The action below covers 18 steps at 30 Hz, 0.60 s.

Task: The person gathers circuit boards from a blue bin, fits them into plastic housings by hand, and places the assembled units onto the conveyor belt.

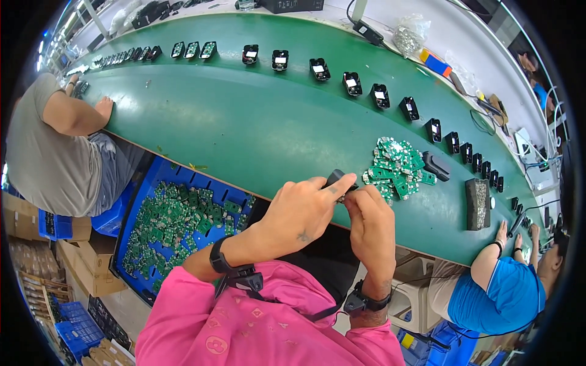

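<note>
My left hand (302, 210) grips a small black plastic housing (337, 178) near the front edge of the green conveyor belt (244, 116). My right hand (371, 222) meets it from the right, fingertips pinched at the housing; what they hold is hidden. Just beyond my hands lies a pile of small green circuit boards (397, 168), with another black housing (436, 166) beside it.
A long row of black housings (351, 83) runs along the belt's far side. A blue bin of green circuit boards (177, 226) sits at my lower left. A person in grey (55, 146) works at left, another in blue (500, 287) at right. A dark block (477, 203) lies on the belt.
</note>
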Available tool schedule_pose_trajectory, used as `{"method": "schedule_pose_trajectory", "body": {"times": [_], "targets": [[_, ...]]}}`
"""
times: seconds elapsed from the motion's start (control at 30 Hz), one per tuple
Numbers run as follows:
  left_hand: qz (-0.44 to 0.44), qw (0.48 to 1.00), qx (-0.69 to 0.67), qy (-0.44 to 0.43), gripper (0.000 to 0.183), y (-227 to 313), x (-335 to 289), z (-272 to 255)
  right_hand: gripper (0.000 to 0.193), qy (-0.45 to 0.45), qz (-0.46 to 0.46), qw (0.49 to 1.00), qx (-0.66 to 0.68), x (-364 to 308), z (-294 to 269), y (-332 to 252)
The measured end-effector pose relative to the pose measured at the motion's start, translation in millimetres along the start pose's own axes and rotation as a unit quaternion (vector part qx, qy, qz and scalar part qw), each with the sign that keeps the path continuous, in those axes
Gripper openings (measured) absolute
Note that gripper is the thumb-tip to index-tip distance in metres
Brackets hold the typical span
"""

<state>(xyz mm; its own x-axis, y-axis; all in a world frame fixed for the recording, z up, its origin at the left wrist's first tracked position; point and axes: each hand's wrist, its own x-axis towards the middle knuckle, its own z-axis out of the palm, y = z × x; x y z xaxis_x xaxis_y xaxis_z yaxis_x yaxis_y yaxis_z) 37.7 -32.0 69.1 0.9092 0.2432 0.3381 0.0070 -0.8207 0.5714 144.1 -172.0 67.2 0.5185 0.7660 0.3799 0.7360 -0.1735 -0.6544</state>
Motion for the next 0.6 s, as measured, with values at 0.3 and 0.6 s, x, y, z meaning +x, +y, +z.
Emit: {"method": "schedule_pose_trajectory", "body": {"times": [0.3, 0.6], "targets": [[-0.028, 0.994, -0.102, 0.02, 0.057, 3, 4, -6, 0.004, -0.001, 0.001, 1.0, -0.017, -4, -8, -7], [-0.016, 0.998, -0.05, 0.017, 0.058, 7, 2, -5, 0.004, -0.004, 0.001, 0.999, -0.034, -4, -9, -11]]}}
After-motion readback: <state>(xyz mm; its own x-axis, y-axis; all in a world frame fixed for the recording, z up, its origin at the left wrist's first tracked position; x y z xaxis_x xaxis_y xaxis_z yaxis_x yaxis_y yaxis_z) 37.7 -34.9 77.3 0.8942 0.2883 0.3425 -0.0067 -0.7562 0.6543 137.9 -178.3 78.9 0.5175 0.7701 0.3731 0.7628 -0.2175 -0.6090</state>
